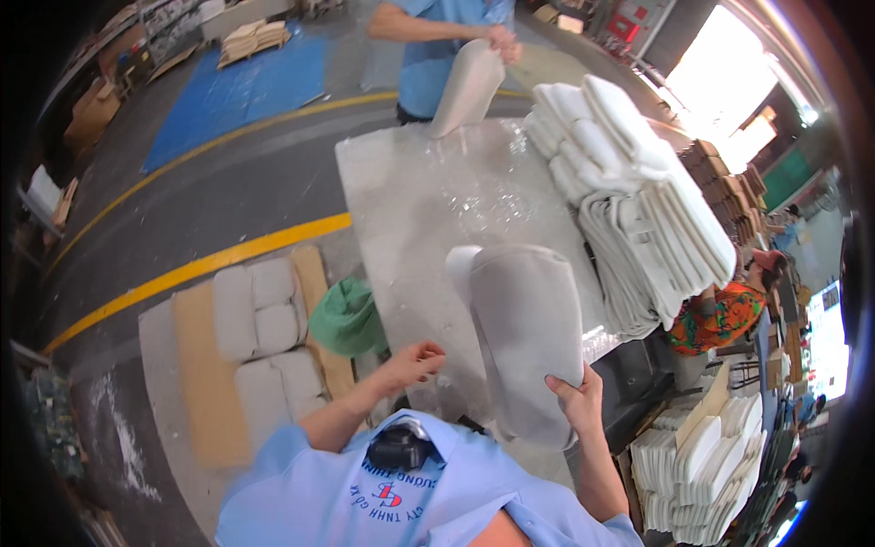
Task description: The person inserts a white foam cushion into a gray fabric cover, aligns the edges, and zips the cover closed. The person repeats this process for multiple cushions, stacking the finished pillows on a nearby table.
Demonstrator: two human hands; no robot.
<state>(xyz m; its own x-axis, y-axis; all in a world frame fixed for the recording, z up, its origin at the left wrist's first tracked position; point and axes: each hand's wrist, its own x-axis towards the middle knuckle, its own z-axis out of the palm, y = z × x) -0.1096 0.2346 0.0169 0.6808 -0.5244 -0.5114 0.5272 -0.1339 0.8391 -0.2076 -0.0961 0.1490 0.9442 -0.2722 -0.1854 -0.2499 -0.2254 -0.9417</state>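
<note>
A long grey cushion (529, 324) with rounded corners is tilted above the near part of the table (401, 237). My right hand (580, 398) grips its near right edge, thumb on top and fingers hidden underneath. White material (463, 273) shows at the cushion's far left corner. To the left of the cushion and apart from it, my left hand (415, 365) is held loosely, fingers slightly bent and apart, with nothing in it. Across the table, a co-worker's hands (499, 41) hold a pale cushion (469, 87) upright by its top end.
A tall stack of white cushions (638, 210) stands on the table's right side. Left of me, grey cushions (260, 310) lie on a board beside a green cloth bundle (346, 317). More white pads (702, 465) are piled at lower right. A person in patterned clothing (720, 319) is beyond.
</note>
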